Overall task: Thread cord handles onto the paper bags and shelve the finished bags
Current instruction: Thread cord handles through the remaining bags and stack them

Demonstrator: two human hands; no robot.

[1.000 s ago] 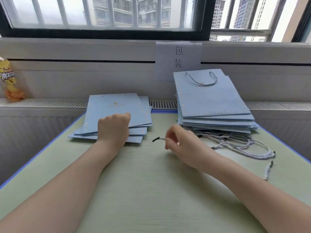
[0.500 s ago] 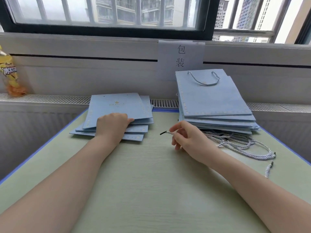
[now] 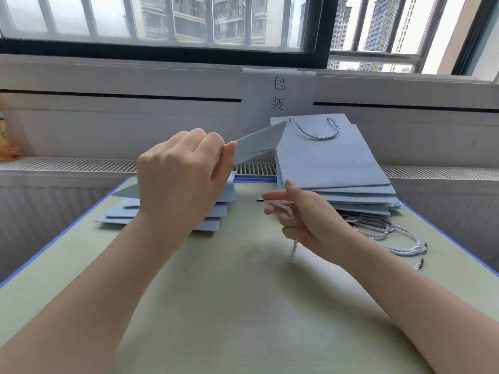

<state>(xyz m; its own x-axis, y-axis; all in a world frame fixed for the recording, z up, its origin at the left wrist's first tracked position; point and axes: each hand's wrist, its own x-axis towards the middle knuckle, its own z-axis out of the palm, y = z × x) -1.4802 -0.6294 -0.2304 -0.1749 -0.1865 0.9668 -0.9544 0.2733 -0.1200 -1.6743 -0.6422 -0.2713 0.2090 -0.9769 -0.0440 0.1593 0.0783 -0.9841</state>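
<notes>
Two stacks of flat pale-blue paper bags on our green table: the unthreaded stack at left, the finished stack with cord handles at right, and a loose heap of grey-white twisted cords just beside the latter.

Our left hand has its fingers curled round one flat pale-blue bag, gripping it near the middle, well above the left stack. Bag seen nearly edge-on; its long axis slants from low-left to high-right, the far corner pointing toward the finished stack.

Our right hand pinches a single twisted cord between thumb and forefinger. The black tip points left, toward the raised bag; the cord lies roughly level there, and its tail hangs below the palm.

Step in hand, as we judge it: bring bag and cord together for threading. To do it well, we should turn the bag until its top edge faces us. Holes not visible now. Pinch close behind the stiff tip so it does not flex, and keep the tail from snagging.
</notes>
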